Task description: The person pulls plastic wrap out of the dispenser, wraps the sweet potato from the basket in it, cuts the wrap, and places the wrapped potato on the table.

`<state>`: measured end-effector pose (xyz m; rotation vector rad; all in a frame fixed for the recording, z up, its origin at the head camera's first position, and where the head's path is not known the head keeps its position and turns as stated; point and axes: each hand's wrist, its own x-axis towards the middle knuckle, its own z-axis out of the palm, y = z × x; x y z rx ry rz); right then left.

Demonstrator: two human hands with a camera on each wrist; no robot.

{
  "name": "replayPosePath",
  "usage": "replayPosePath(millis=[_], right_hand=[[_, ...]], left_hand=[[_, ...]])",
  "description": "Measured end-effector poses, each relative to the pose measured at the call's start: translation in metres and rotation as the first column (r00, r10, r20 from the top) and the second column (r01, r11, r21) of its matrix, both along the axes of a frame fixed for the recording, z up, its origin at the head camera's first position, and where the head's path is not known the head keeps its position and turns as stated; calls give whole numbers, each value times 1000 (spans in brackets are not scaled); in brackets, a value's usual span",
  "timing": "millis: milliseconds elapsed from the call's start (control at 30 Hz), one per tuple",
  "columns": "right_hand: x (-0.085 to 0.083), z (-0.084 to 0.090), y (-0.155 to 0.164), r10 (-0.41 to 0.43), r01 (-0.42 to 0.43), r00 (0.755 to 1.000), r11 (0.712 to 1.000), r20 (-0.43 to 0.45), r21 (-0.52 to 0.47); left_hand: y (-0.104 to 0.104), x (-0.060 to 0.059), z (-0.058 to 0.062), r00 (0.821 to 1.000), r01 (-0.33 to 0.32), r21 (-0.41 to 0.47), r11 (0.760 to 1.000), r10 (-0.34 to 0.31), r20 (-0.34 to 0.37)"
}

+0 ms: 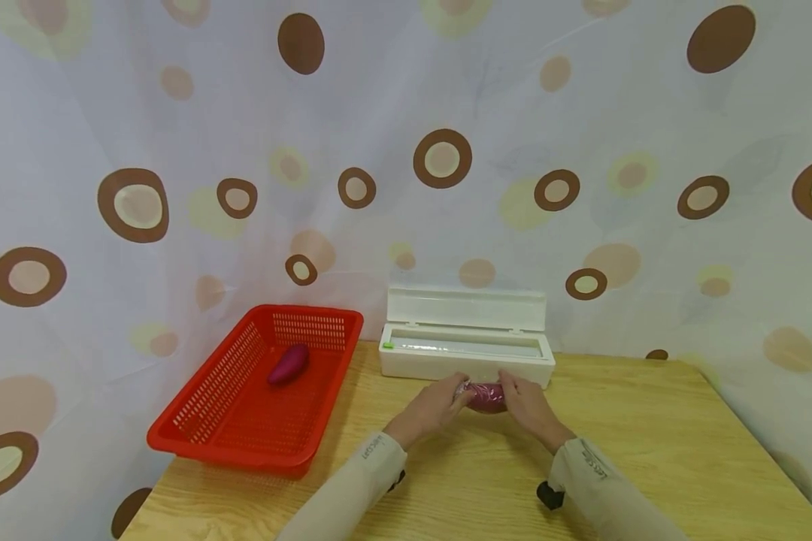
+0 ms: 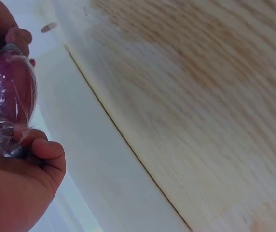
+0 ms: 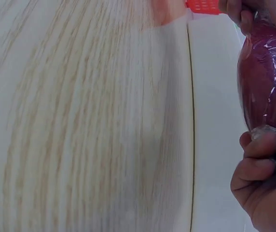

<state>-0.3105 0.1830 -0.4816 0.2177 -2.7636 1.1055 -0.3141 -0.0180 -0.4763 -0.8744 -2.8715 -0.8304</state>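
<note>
Both hands hold a purple sweet potato wrapped in clear cling film, raised just in front of a white cling film box. My left hand grips its left end, fingers curled on the bunched film. The other end is pinched by my right hand. In the left wrist view the film on the sweet potato looks shiny and wrinkled, gathered at the ends. From the right wrist, the fingers of the right hand curl at the near end of the sweet potato.
The white cling film box stands at the back with its lid raised and a small green piece on its left. A red basket to the left holds another purple sweet potato. A spotted curtain hangs behind the wooden table.
</note>
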Motion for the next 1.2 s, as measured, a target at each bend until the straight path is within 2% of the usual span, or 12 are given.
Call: replayPosePath(millis=[233, 367, 433, 633, 700, 833, 933, 1033, 1200], right_hand=[[-1, -1, -4, 80, -81, 997, 993, -21, -88], [2, 0, -5, 111, -117, 991, 990, -80, -75], [3, 1, -5, 112, -117, 990, 991, -83, -63], [3, 3, -4, 66, -65, 998, 995, 15, -81], [3, 2, -4, 69, -62, 996, 991, 56, -116], [4, 0, -5, 120, -103, 989, 979, 86, -174], [4, -1, -7, 133, -125, 990, 980, 41, -155], [4, -1, -6, 100, -96, 994, 988, 34, -122], [1, 2, -4, 41, -22, 990, 990, 135, -140]], left_hand=[[0, 2, 3, 995, -94, -37, 995, 94, 20], [1, 3, 6, 992, -127, -62, 990, 128, -1], [2, 3, 6, 991, -133, -47, 990, 133, -5], [4, 4, 7, 996, -88, 25, 996, 88, -15], [4, 4, 8, 995, -96, 36, 995, 96, -18], [3, 1, 8, 979, -204, 63, 977, 206, -16], [1, 0, 9, 964, -265, 91, 960, 265, 8], [0, 0, 9, 972, -234, 121, 965, 231, 40], [-3, 1, 3, 991, -129, 120, 984, 124, 53]])
